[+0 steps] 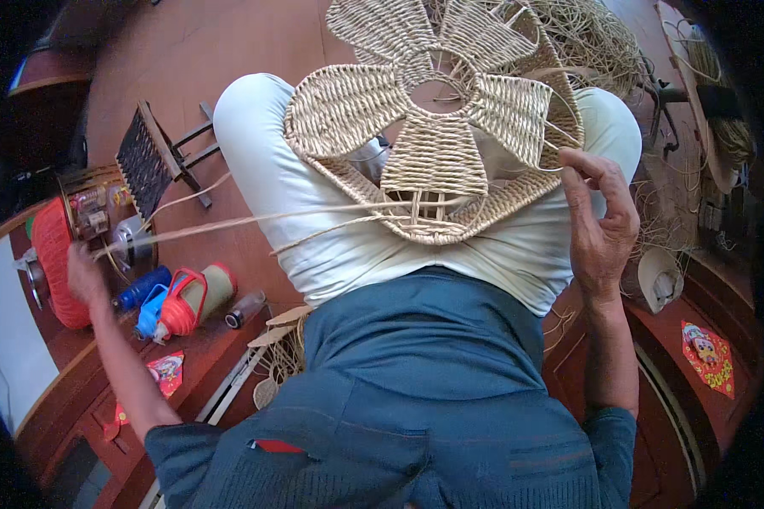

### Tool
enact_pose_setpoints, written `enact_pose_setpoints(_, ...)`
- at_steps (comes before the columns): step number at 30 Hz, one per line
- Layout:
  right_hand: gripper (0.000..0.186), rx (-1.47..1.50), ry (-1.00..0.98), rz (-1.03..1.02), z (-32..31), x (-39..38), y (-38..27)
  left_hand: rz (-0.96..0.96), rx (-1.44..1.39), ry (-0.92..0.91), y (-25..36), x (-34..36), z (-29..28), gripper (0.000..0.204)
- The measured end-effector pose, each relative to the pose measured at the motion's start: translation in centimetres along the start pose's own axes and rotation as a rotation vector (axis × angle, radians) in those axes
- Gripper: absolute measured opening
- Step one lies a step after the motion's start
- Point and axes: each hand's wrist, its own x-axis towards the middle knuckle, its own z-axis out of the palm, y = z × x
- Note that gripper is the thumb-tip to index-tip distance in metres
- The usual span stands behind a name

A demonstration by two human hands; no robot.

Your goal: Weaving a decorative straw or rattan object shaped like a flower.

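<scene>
The fingers of the left hand (85,276), at the far left end of the reach and blurred by motion, are closed on a straw strand (246,222). The strand runs taut to the right, into the near edge of a flower-shaped woven piece (433,161). The fingers of the right hand (603,225) are bent, thumb and forefinger tips close together at the outer edge of the right petal, beside a pale strand; whether they grip it cannot be told.

The woven piece lies across the knees, over pale trousers (259,161). It has petals around an open ring (435,83) and a braided outer border (518,216). Open, unfilled weave shows at the near petal's base. A second loose strand end (314,235) trails left over the thigh.

Far right lies a tangled pile of cord (598,42). To the left, a stool (148,161) with a dark woven seat is tipped over. Nearer on the left are a red bag (53,263), a blue bottle (143,288), a red-topped flask (178,314) and a clear bottle (246,310).
</scene>
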Motion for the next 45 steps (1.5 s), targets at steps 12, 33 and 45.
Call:
enact_pose_setpoints(12, 0.019, 0.079, -0.135, -0.188, 4.3, -2.1, -2.7, 0.485, -0.888, -0.262, 29.7, -6.3, -9.1, 0.028)
enact_pose_setpoints(33, 0.024, 0.117, -0.207, -0.260, 7.8, -3.5, -3.9, 0.204, -0.547, -0.245, 27.1, -5.6, -10.2, 0.035)
enact_pose_setpoints(45, 0.028, -0.076, -0.378, -0.316, 9.3, -3.5, -5.2, 0.467, -1.186, -0.889, 42.0, -17.4, -16.2, 0.018)
